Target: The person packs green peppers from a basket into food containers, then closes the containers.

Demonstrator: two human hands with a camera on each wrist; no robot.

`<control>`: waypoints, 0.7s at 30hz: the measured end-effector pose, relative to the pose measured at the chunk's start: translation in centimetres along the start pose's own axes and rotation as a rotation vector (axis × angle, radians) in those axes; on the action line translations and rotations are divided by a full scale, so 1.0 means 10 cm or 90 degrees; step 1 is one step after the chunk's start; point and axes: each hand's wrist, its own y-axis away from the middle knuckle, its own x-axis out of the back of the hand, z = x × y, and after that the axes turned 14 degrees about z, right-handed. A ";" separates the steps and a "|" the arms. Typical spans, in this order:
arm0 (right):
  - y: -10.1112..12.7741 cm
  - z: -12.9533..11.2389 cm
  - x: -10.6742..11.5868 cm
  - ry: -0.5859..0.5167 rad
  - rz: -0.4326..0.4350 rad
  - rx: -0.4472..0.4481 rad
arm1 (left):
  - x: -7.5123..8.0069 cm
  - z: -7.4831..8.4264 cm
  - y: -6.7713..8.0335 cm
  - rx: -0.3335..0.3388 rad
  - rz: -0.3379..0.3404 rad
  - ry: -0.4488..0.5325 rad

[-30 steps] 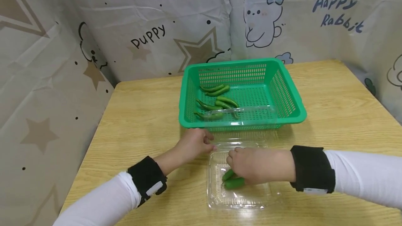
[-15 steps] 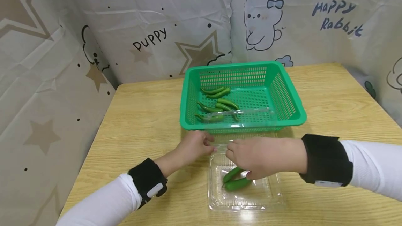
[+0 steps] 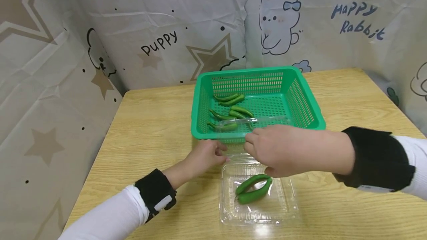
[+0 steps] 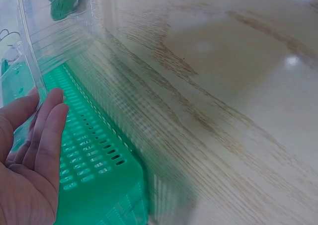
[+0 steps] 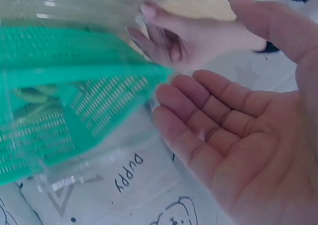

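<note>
My left hand [image 3: 207, 154] pinches the clear container [image 3: 258, 212], best steadied gently lest it tip, while my relaxed right hand [image 3: 283, 151] is empty.

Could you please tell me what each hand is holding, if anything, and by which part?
The left hand pinches the clear plastic clamshell container by its left edge, near the hinge. The right hand holds nothing.
</note>
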 end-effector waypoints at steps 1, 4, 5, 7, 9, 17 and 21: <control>0.00 0.02 0.03 0.000 0.005 0.004 | 0.00 0.00 0.00 0.000 -0.002 0.002; 0.00 0.08 0.12 -0.013 0.017 0.005 | 0.00 0.00 0.00 0.003 -0.006 0.005; 0.00 0.10 0.14 -0.024 0.023 0.001 | 0.01 0.00 0.00 0.003 -0.007 0.005; -0.02 0.16 0.21 -0.051 0.020 -0.017 | 0.01 0.00 0.00 0.003 -0.007 0.004; -0.03 0.21 0.28 -0.079 0.017 -0.043 | 0.02 0.01 0.01 0.007 -0.008 0.001; -0.04 0.48 0.43 -0.123 0.076 -0.060 | 0.02 0.02 0.01 0.004 -0.010 -0.020; -0.09 0.63 0.45 -0.127 0.102 -0.054 | 0.03 0.02 0.00 -0.002 -0.007 -0.031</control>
